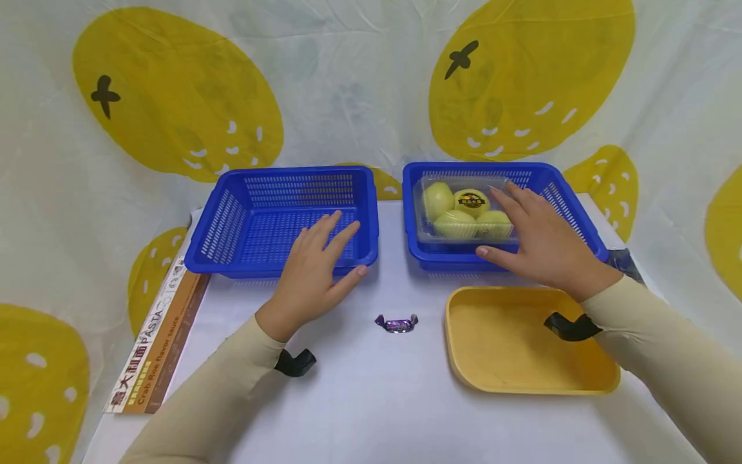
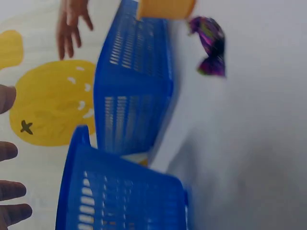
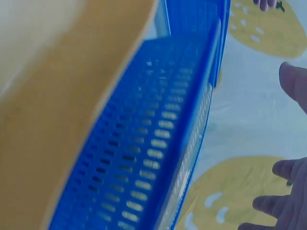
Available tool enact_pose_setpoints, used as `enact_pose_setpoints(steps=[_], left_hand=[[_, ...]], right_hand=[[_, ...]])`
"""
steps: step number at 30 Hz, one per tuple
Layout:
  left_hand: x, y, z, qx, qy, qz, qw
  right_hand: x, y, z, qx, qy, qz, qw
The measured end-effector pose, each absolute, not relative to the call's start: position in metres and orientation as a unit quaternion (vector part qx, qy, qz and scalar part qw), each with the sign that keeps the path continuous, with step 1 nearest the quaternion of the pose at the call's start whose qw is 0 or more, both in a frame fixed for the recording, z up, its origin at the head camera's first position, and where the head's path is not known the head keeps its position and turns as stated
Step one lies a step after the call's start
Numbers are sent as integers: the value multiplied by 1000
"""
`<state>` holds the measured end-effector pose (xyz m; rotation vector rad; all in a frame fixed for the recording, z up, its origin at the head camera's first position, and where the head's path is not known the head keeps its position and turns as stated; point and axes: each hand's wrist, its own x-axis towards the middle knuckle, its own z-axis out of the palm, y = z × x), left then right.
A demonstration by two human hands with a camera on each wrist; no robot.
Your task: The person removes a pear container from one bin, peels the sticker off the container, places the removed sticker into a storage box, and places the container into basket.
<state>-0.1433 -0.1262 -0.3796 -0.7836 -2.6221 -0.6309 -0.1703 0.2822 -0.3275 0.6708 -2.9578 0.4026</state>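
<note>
My left hand (image 1: 310,274), fingers spread, hovers over the front rim of the left blue basket (image 1: 281,267), which has nothing inside. The right hand (image 1: 542,241) is above the right blue basket (image 1: 426,256), its fingers extended and apart. Inside that basket sits a clear plastic box (image 1: 426,233) of several yellow-green fruits (image 1: 438,201), one bearing a dark label. Between the arms, a purple wrapped candy (image 1: 397,324) lies on the white table. Under the right wrist stands a yellow tray (image 1: 510,348). Both hands hold nothing.
A long pasta box (image 1: 156,348) lies along the table's left edge. Behind the baskets hangs a pale cloth (image 1: 353,71) printed with yellow fruit shapes. Something dark (image 1: 625,263) sits at the table's right edge, beside the right basket.
</note>
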Motion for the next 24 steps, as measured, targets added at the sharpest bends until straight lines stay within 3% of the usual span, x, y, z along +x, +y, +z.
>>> enact_pose_setpoints(steps=[24], left_hand=[[-161,-59,-381,-301,-878,-319,191]], right_hand=[[-223,323,-307,192,-968,152,-57]])
